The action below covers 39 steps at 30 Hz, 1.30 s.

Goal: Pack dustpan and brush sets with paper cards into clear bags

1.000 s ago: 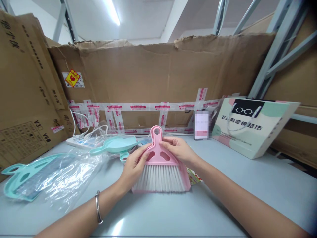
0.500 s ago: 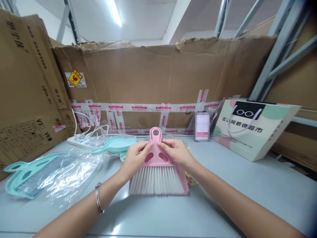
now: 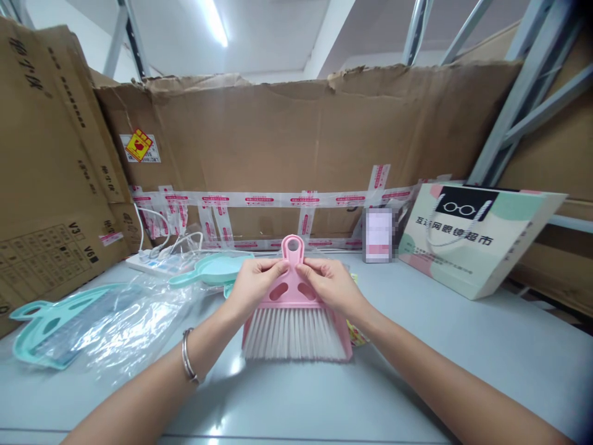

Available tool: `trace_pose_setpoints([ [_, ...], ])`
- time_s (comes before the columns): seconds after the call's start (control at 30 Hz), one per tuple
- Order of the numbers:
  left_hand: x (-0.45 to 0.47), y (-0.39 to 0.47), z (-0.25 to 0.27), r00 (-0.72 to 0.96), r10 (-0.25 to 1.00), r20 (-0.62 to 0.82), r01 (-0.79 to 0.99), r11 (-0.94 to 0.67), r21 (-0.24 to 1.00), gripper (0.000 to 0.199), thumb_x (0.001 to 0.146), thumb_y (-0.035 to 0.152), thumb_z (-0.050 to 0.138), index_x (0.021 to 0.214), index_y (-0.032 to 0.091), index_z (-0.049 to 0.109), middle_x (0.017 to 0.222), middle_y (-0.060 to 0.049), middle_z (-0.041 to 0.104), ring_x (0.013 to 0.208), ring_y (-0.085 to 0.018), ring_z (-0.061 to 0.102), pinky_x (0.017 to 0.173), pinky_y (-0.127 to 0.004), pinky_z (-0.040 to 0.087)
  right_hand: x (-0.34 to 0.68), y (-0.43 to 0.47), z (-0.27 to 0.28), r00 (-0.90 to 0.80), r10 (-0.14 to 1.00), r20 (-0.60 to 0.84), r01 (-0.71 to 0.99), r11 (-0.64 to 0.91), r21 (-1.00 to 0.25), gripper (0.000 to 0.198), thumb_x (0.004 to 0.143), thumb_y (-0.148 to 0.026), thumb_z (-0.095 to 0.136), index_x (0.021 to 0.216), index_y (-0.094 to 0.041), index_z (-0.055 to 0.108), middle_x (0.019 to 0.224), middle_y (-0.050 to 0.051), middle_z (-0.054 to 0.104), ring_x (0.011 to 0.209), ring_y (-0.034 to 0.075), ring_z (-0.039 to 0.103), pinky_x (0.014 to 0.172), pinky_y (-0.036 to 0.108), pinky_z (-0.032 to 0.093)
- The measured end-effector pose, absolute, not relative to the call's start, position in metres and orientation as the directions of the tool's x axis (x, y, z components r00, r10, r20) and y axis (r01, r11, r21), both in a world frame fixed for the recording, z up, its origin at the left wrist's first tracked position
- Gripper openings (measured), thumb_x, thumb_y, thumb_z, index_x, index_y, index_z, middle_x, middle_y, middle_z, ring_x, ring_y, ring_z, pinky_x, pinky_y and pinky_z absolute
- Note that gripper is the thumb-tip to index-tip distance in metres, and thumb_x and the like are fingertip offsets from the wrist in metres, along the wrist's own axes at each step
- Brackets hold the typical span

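A pink hand brush [image 3: 293, 296] with white bristles [image 3: 296, 334] is held upright in front of me, bristles down and the looped handle up. Behind the bristles shows the edge of a pink dustpan [image 3: 343, 337], nested against the brush. My left hand [image 3: 254, 281] pinches the left side of the handle between thumb and fingers. On the opposite side my right hand [image 3: 331, 281] grips it the same way, the two thumbs almost meeting. The fingers behind the handle are hidden.
To the left lie a turquoise dustpan set [image 3: 50, 327] and clear plastic wrap [image 3: 134, 327]. A turquoise brush-like item [image 3: 213, 270] and power strip [image 3: 157, 262] are behind. A phone [image 3: 378, 236] and paper bag [image 3: 477, 241] stand right. Cardboard [image 3: 259, 136] walls the back.
Almost nothing differs. The hands and the pink brush have shifted very slightly upward in view, with the same grip kept.
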State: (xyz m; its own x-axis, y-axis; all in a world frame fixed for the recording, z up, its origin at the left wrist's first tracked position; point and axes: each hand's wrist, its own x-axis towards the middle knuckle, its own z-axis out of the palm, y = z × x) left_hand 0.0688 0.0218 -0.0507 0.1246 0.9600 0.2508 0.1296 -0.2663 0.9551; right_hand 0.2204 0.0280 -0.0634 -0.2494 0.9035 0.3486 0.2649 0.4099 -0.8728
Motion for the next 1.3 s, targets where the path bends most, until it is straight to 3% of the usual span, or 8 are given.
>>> trace_pose_setpoints([
  [0.6,0.0732,0.0183,-0.0495,0.072,0.981,0.178,0.046,-0.182,0.982,0.026,0.062,0.033,0.067,0.075,0.013,0.074,0.052,0.001,0.057,0.052,-0.009,0.043,0.051,-0.024,0.045,0.2185,0.0236,-0.0612,-0.262,0.900,0.348,0.305,0.420,-0.855,0.028,0.080,-0.036,0.042,0.061,-0.017,0.049,0.053,-0.004,0.037,0.049,0.008,0.033,0.048,0.022,0.027],
  [0.8,0.0724,0.0169,-0.0494,0.057,0.983,0.177,0.036,-0.179,0.983,0.027,0.061,0.033,0.068,0.076,0.012,0.074,0.056,-0.002,0.060,0.053,-0.010,0.046,0.049,-0.023,0.045,0.2226,0.0214,-0.0591,-0.380,0.867,0.322,0.269,0.436,-0.859,0.024,0.079,-0.037,0.047,0.074,-0.016,0.058,0.058,-0.003,0.044,0.052,0.009,0.037,0.050,0.021,0.030],
  [0.97,0.0740,0.0153,-0.0493,0.023,0.988,0.152,0.009,-0.153,0.988,0.025,0.060,0.030,0.069,0.076,0.011,0.074,0.059,-0.002,0.062,0.055,-0.010,0.047,0.050,-0.022,0.046,0.2229,0.0226,-0.0630,-0.339,0.865,0.369,0.359,0.481,-0.800,0.023,0.081,-0.031,0.043,0.072,-0.015,0.058,0.057,-0.003,0.046,0.053,0.009,0.039,0.050,0.021,0.030],
  [1.3,0.0764,0.0148,-0.0479,-0.011,0.986,0.163,0.049,-0.163,0.985,0.023,0.060,0.030,0.069,0.072,0.011,0.074,0.056,-0.001,0.060,0.054,-0.010,0.047,0.049,-0.022,0.047,0.2199,0.0204,-0.0637,-0.316,0.867,0.384,0.379,0.487,-0.787,0.022,0.082,-0.027,0.041,0.070,-0.016,0.055,0.053,-0.004,0.047,0.049,0.009,0.041,0.049,0.021,0.030],
])
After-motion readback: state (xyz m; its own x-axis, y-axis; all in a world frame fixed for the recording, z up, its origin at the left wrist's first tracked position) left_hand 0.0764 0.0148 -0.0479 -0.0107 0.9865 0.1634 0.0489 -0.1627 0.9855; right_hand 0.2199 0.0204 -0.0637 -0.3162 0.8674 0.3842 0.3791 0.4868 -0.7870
